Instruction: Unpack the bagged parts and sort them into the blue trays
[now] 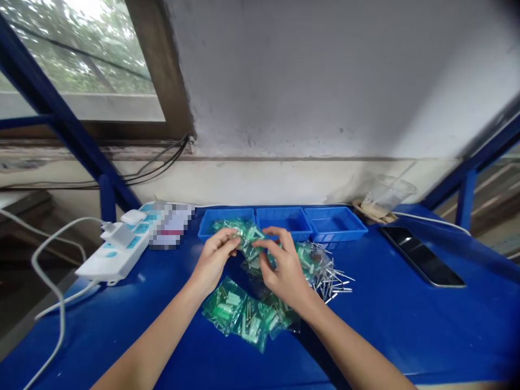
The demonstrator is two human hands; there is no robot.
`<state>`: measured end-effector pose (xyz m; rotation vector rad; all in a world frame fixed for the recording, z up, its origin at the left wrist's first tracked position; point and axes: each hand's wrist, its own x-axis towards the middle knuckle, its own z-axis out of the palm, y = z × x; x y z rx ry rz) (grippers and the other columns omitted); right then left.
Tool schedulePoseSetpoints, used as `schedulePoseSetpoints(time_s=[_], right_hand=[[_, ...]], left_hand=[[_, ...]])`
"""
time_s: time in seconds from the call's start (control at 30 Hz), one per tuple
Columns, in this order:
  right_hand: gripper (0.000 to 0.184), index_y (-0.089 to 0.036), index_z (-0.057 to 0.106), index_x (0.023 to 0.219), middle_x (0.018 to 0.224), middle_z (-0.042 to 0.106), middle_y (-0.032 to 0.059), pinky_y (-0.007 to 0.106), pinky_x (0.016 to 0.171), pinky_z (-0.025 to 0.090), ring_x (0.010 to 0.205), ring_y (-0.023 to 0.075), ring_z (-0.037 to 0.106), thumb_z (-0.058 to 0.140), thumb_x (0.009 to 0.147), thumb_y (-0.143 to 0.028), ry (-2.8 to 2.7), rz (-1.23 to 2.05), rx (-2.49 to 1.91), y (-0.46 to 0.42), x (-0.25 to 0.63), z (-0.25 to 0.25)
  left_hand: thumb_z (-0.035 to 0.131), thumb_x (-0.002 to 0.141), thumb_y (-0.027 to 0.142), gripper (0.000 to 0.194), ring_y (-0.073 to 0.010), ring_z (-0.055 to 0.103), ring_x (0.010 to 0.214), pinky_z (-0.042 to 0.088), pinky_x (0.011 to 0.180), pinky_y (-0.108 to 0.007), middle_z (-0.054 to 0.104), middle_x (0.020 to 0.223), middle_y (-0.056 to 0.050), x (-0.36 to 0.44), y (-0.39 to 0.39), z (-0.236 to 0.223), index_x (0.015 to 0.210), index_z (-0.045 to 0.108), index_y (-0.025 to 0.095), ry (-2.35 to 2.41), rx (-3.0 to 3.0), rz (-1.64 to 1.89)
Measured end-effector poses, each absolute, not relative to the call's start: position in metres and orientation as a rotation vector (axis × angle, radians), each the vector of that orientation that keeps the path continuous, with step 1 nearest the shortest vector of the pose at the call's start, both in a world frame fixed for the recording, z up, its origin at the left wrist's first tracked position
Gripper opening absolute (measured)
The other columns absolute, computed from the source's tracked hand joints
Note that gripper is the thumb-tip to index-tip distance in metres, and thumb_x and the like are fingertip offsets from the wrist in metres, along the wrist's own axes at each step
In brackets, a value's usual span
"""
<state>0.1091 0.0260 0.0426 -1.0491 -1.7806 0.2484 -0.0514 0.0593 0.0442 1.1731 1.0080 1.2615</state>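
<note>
My left hand (214, 257) is closed, with thumb and fingers pinching a small green-tinted clear plastic bag (248, 238). My right hand (284, 268) is just right of that bag, its thumb and fingers apart and fingertips at the bag's edge; whether they touch it I cannot tell. Below the hands lie several similar bags (225, 307) with pale plugs and screws inside. Beside my right hand is a heap of loose metal pins or screws (331, 279), partly covered by more bags (306, 257). My right hand hides part of the heap.
Three blue trays (336, 236) stand in a row against the wall; the left one has green bags in it. A white power strip (117, 254) with plugs and cables is at the left. A black phone (420, 254) and a tilted clear plastic cup (388, 196) are at the right.
</note>
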Motion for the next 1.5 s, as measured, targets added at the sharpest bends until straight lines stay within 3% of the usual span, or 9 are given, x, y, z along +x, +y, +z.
schedulePoseSetpoints(time_s=[0.13,0.23,0.37,0.47,0.63,0.83,1.17,1.33,1.5], right_hand=[[0.016,-0.019,0.065,0.09,0.095,0.051,0.0069,0.035,0.081,0.045,0.092,0.0193,0.052,0.054,0.083,-0.028,-1.623,0.54,-1.193,0.03,0.108,0.046],[0.031,-0.019,0.065,0.075,0.09,0.051,0.0051,0.029,0.068,0.045,0.084,0.0167,0.053,0.05,0.085,-0.044,-1.454,0.797,-1.228,0.034,0.111,0.05],[0.029,-0.018,0.063,0.073,0.076,0.053,0.0016,0.025,0.059,0.042,0.068,0.0132,0.052,0.049,0.086,-0.039,-1.37,1.002,-1.2,0.035,0.113,0.05],[0.019,-0.02,0.066,0.091,0.077,0.057,0.0021,0.026,0.06,0.044,0.068,0.0136,0.055,0.048,0.086,-0.025,-1.464,0.84,-1.163,0.033,0.112,0.048],[0.039,-0.025,0.06,0.117,0.102,0.057,0.0082,0.033,0.073,0.05,0.087,0.0177,0.058,0.041,0.086,-0.011,-1.789,0.34,-1.016,0.03,0.111,0.041],[0.045,-0.025,0.058,0.119,0.111,0.056,0.01,0.035,0.078,0.053,0.1,0.0192,0.057,0.037,0.085,-0.003,-1.944,0.166,-0.901,0.028,0.11,0.032],[0.027,-0.019,0.063,0.108,0.093,0.06,0.0075,0.033,0.075,0.05,0.084,0.0174,0.057,0.044,0.089,-0.017,-1.869,0.301,-1.031,0.032,0.116,0.043],[0.026,-0.017,0.062,0.108,0.089,0.063,0.0079,0.036,0.076,0.046,0.084,0.0201,0.056,0.044,0.089,-0.018,-2.047,0.256,-1.199,0.033,0.117,0.04],[0.026,-0.014,0.06,0.108,0.094,0.062,0.013,0.041,0.081,0.043,0.091,0.0259,0.052,0.049,0.084,-0.016,-2.267,0.13,-1.464,0.03,0.105,0.025]], left_hand=[[0.061,0.079,0.023,0.009,-0.0147,0.057,0.077,0.045,0.067,-0.026,0.059,0.082,-0.001,-0.053,0.056,0.047,0.087,0.061,0.019,1.081,1.64,1.401],[0.055,0.081,0.014,0.011,-0.0178,0.057,0.089,0.045,0.079,-0.031,0.059,0.09,-0.004,-0.052,0.051,0.048,0.084,0.064,0.02,1.035,2.133,1.403],[0.052,0.083,0.012,0.017,-0.0183,0.055,0.089,0.044,0.08,-0.033,0.058,0.088,-0.004,-0.051,0.049,0.047,0.085,0.065,0.022,1.05,2.353,1.284],[0.056,0.083,0.024,0.013,-0.0177,0.055,0.083,0.044,0.072,-0.03,0.058,0.088,-0.004,-0.052,0.05,0.047,0.093,0.064,0.021,1.094,2.162,1.089],[0.044,0.088,0.046,0.036,-0.0129,0.051,0.062,0.039,0.054,-0.024,0.056,0.069,-0.003,-0.058,0.056,0.046,0.078,0.061,0.016,1.072,1.533,1.066],[0.055,0.078,0.052,0.035,-0.0123,0.052,0.052,0.037,0.044,-0.022,0.058,0.065,-0.002,-0.061,0.06,0.052,0.078,0.061,0.017,1.01,1.103,1.09],[0.064,0.078,0.018,0.02,-0.0192,0.057,0.09,0.044,0.085,-0.034,0.061,0.093,-0.003,-0.084,0.07,0.07,0.097,0.066,0.024,1.463,2.265,2.059],[0.06,0.082,0.029,0.036,-0.0243,0.053,0.101,0.041,0.092,-0.041,0.055,0.105,-0.007,-0.079,0.076,0.063,0.117,0.057,0.022,1.588,2.445,1.555],[0.047,0.09,0.027,0.021,-0.0144,0.059,0.079,0.047,0.07,-0.024,0.062,0.093,-0.003,-0.056,0.053,0.042,0.107,0.059,0.022,1.271,2.313,1.084]])
